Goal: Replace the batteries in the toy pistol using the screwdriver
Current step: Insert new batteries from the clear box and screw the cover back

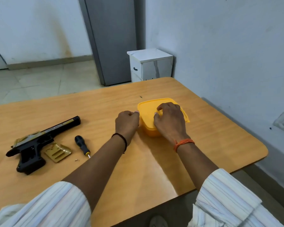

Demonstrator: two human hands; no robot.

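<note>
Both hands sit at the yellow container (156,118): the right hand (170,119) curls over its closed lid, the left hand (127,122) grips its left edge. Leftward lie the screwdriver (82,145), a gold cover plate (58,152) (off the grip) and the toy pistol (34,143), well apart from the container. Bare table (220,145) stretches to the rounded right corner.

exposure: room is reading bright and even, nothing clipping
glare: pale sheen is showing on the table (156,167) between the forearms
shadows: soft ones are sitting under the hands and arms
blur: slight softness throughout, far walls are smearing
distortion: wide-angle is bending the table edges and wall lines
</note>
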